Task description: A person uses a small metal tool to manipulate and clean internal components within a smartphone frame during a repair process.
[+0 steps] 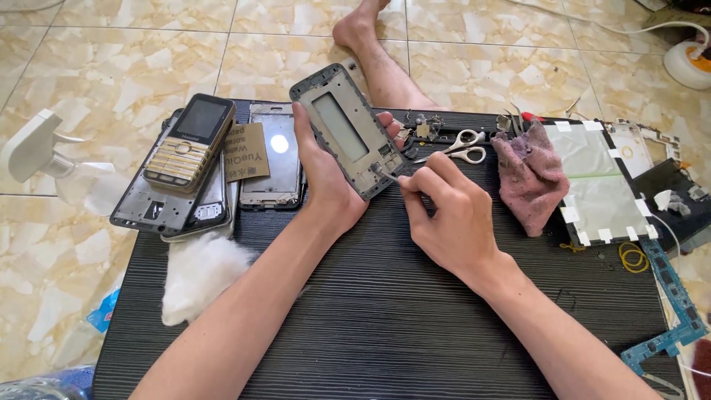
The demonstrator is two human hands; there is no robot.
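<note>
My left hand (326,174) grips a grey phone frame (346,127) with a pale rectangular window, tilted above a low black table (385,311). My right hand (448,215) pinches a thin metal tool (385,174) whose tip touches the frame's lower corner. The tool is mostly hidden by my fingers.
A gold keypad phone (189,141) lies on stacked phone frames at the left, beside a screen part (275,152) and white cotton (200,270). Scissors (463,146), a pink rag (529,174), a taped panel (600,181) and a blue circuit strip (670,311) lie right. A bare foot (363,26) rests on the tiled floor.
</note>
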